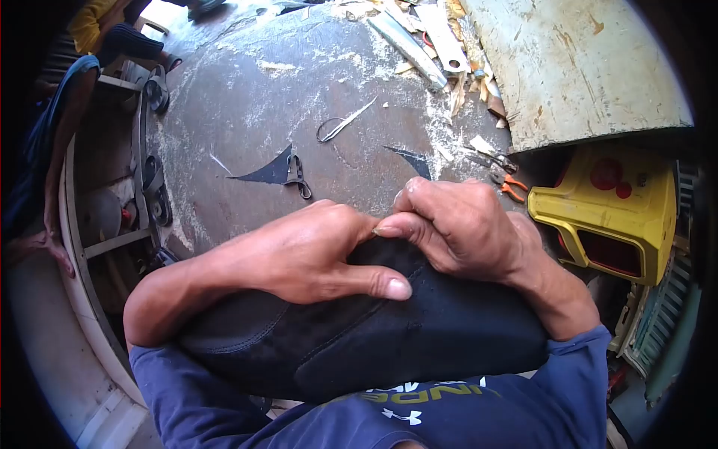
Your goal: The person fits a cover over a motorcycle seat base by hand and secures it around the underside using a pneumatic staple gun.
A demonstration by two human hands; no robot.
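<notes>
A black padded seat (419, 329) with stitched seams lies across my lap, against my shirt. My left hand (314, 254) grips its far edge, the thumb stretched over the top surface and the other fingers out of sight beyond the edge. Right beside it, my right hand (467, 228) is closed, with thumb and forefinger pinching the cover's edge close to the left fingertips. What lies under that edge is hidden. Past the hands, a dark metal tool (297, 178) rests on the floor by a pointed black scrap (269, 170).
Scissors (345, 123) and orange-handled pliers (513, 187) lie on the dusty floor (247, 90). A worn board (576, 67) and a yellow plastic case (598, 209) stand at right. At left are a shelf frame (116, 243), sandals (157, 90) and another person's arm (60, 172).
</notes>
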